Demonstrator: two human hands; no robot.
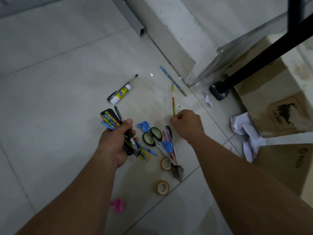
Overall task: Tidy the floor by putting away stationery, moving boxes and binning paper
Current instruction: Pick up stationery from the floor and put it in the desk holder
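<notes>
Head view looks down on a pale tiled floor (50, 82). Cardboard boxes (277, 106) stand at the right edge, with crumpled white paper (243, 129) lying against them. Left hand (116, 143) has its fingers (130, 133) wrapped tight round a bundle of pens and pencils (110, 120). Right hand (186, 124) has its fingers curled closed, pinching the lower end of a yellow-green pencil (173, 100) that points away across the floor. Between the two hands lie green-handled scissors (152, 136), with two tape rolls (163, 187) nearer the person. Farther off lie a glue stick (121, 94) touching a black pen (125, 86), and a blue pencil (172, 80) near the wall.
</notes>
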